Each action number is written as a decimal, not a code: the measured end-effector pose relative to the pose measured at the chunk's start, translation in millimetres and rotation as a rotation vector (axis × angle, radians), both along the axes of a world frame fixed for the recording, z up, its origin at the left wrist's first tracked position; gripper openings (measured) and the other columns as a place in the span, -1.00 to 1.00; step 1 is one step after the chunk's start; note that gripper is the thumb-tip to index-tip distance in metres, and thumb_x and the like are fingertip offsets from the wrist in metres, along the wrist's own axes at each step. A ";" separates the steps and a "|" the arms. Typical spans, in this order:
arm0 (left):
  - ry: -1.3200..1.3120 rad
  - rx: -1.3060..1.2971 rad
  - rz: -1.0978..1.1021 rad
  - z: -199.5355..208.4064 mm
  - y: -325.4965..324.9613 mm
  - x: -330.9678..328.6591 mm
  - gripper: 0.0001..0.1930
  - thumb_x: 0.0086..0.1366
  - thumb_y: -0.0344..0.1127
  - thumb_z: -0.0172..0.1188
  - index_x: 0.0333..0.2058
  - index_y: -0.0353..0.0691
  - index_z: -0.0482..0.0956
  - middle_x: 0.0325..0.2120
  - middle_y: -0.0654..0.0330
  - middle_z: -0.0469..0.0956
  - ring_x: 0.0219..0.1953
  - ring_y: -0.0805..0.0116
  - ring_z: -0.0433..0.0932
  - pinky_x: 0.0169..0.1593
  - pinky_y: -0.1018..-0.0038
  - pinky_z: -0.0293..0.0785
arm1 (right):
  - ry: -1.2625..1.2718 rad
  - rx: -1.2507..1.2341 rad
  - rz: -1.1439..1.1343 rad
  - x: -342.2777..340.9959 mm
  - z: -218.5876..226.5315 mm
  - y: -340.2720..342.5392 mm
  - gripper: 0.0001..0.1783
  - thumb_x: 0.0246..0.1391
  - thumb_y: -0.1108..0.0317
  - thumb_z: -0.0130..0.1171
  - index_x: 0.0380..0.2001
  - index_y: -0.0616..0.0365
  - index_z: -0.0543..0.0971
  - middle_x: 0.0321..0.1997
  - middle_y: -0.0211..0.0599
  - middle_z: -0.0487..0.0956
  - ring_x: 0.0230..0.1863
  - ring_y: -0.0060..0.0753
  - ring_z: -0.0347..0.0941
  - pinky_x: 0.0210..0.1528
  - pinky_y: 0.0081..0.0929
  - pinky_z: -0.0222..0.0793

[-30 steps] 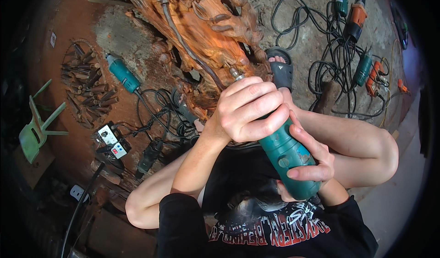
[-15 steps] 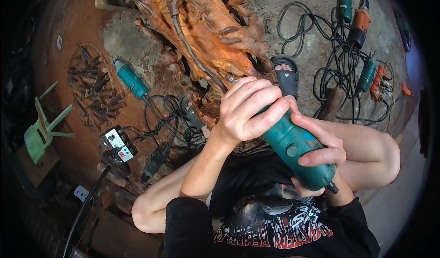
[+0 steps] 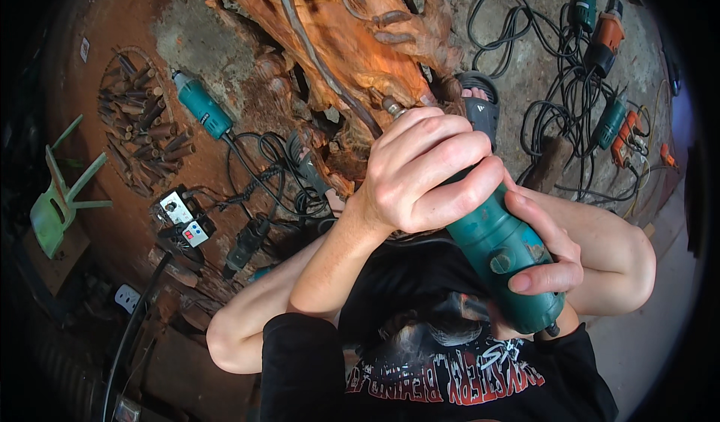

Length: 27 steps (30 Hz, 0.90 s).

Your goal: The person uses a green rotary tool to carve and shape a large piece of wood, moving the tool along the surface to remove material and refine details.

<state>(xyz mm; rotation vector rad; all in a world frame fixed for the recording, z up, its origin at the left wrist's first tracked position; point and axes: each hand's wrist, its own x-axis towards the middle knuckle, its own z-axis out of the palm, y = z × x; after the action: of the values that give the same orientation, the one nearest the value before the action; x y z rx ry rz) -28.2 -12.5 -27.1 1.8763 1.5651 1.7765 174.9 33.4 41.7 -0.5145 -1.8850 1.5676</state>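
Both of my hands hold a green die grinder (image 3: 485, 233), slanted from lower right to upper left. My left hand (image 3: 429, 169) wraps its fingers round the front part. My right hand (image 3: 551, 246) grips the rear body, with the thumb along the side near a round cap. The grinder's metal tip (image 3: 393, 107) pokes out past my left hand at a large carved orange-brown piece of wood (image 3: 341, 40). Whether the tip touches the wood I cannot tell. The front of the grinder's body is hidden under my left fingers.
Another green grinder (image 3: 202, 107) lies left, near a pile of dark wooden-handled tools (image 3: 146, 126). A power strip (image 3: 182, 216), tangled cords (image 3: 292, 186) and a green chair (image 3: 56, 212) are also left. At right lie more power tools (image 3: 606, 36) with looped cords. My sandalled foot (image 3: 481, 107) is close.
The grinder and both hands have shifted slightly right and down in the picture. The surroundings have shifted as well, so the view has moved. My grip looks the same.
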 end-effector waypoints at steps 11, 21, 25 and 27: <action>-0.009 0.015 -0.021 -0.4 0.3 1.1 -0.68 0.05 -0.36 0.47 -0.17 -0.16 0.68 -0.32 0.14 0.66 -0.32 0.13 0.71 -0.27 0.26 0.65 | -0.043 0.025 -0.042 26.2 7.1 2.2 -0.62 0.09 0.27 0.44 -0.05 0.05 0.54 0.30 0.53 0.45 0.29 0.44 0.48 0.37 0.22 0.36; 0.098 0.143 -0.063 19.3 -6.5 14.1 -0.76 0.03 -0.43 0.45 -0.28 -0.16 0.66 -0.31 0.19 0.65 -0.31 0.21 0.68 -0.26 0.34 0.65 | -0.305 -0.142 0.035 71.4 19.5 -19.2 -0.36 0.13 0.10 0.45 0.20 0.08 0.47 0.35 0.50 0.42 0.34 0.33 0.47 0.39 0.09 0.37; 0.166 0.176 -0.007 41.0 -10.6 7.1 -0.73 -0.05 -0.43 0.41 -0.30 -0.16 0.66 -0.27 0.19 0.64 -0.26 0.22 0.66 -0.19 0.34 0.64 | -0.043 -0.102 0.205 85.8 26.6 -16.6 -0.10 0.16 -0.09 0.42 0.42 0.16 0.37 0.37 0.49 0.41 0.37 0.28 0.45 0.42 0.08 0.33; 0.174 0.181 -0.007 52.0 -15.3 -4.3 -0.76 -0.04 -0.41 0.41 -0.31 -0.15 0.66 -0.27 0.19 0.65 -0.26 0.21 0.66 -0.19 0.33 0.63 | -0.018 -0.186 0.203 80.8 40.7 -17.9 -0.14 0.16 -0.15 0.40 0.38 0.12 0.43 0.33 0.48 0.45 0.31 0.31 0.50 0.39 0.14 0.35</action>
<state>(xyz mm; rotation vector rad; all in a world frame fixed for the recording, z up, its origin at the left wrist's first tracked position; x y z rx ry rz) -32.5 -27.8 24.9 2.1702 1.4916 1.8528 255.7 15.5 82.3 -0.4274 -1.8627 1.8889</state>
